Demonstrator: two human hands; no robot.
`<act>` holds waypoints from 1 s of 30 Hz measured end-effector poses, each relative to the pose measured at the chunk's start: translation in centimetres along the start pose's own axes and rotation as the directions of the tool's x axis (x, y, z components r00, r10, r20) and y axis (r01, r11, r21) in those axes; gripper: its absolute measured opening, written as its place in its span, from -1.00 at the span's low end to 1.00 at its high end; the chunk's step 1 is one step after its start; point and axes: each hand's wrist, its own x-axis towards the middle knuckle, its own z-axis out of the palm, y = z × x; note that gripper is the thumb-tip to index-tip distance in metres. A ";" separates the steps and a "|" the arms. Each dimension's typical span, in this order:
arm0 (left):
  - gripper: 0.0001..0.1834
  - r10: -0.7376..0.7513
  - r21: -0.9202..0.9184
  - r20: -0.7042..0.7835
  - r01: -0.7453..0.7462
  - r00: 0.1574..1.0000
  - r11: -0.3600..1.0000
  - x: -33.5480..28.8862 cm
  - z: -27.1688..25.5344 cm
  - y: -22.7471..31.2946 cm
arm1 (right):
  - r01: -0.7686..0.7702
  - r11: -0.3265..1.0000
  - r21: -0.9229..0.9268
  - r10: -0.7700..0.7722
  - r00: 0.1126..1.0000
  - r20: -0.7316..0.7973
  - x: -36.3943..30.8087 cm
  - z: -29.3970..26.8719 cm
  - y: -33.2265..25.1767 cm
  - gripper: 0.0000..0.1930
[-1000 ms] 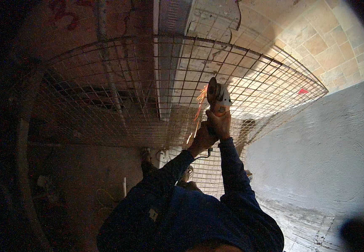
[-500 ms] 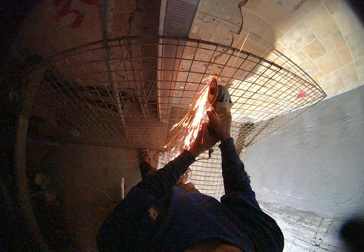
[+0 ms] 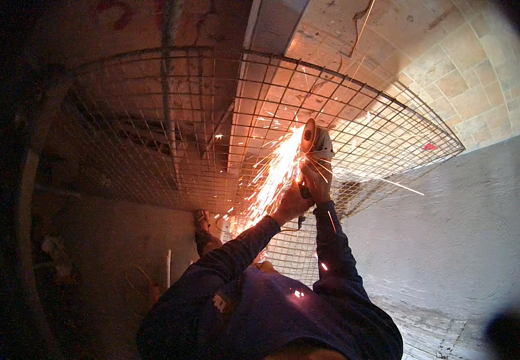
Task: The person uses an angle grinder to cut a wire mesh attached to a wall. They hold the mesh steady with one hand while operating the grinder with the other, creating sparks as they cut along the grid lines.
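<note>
Both my hands are closed on an angle grinder (image 3: 324, 144), held out in front of me over a rusty wire mesh panel (image 3: 386, 96). My right hand (image 3: 316, 181) wraps the body just behind the grinder's head. Closer to me, my left hand (image 3: 291, 205) grips its rear part; some fingers are hidden. The round disc (image 3: 309, 135) stands on edge on the left side of the tool, by the mesh wires. A dense stream of orange sparks (image 3: 272, 183) sprays from it toward me, past my left wrist. The exact contact point is hidden by glare.
The mesh spans most of the view. A rough grey wall (image 3: 440, 228) rises at right, with tan tiles (image 3: 458, 72) at far right. A white pipe (image 3: 168, 268) stands at lower left. Beside the mesh shows a foot or hand (image 3: 202, 219); I cannot tell which.
The spark stream has grown thicker and brighter, with stray sparks now over my right sleeve and my shirt front. The grinder sits slightly nearer me. My grip looks the same.
</note>
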 end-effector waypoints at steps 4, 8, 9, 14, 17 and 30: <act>-0.29 -0.148 0.279 -0.045 0.154 0.988 0.948 -0.2 -0.6 1.4 | 0.022 0.994 -0.110 -0.016 0.999 0.052 0.1 0.0 0.1 -0.80; -0.33 -0.018 0.062 -0.036 0.020 0.999 0.998 -0.1 -0.7 1.1 | 0.004 0.991 -0.136 0.000 1.000 0.028 0.3 0.0 0.4 -0.81; -0.40 0.042 0.078 -0.066 -0.037 0.997 0.996 0.0 -0.5 1.1 | -0.028 0.992 -0.120 0.034 0.998 0.048 0.3 -0.1 0.4 -0.80; -0.44 -0.051 0.066 0.011 0.050 0.999 0.997 0.2 -0.6 2.5 | 0.003 1.000 -0.020 -0.002 0.998 0.059 0.0 -0.3 0.1 -0.74; -0.37 -0.141 0.013 -0.037 0.142 0.989 0.990 0.0 -0.6 3.0 | -0.124 0.991 0.058 0.116 0.984 0.135 0.1 -0.4 0.1 -0.55; -0.55 -0.062 0.259 0.052 0.047 0.997 0.965 0.4 -1.0 3.1 | -0.047 0.993 -0.107 0.052 0.998 0.044 0.0 -0.3 -0.7 -0.66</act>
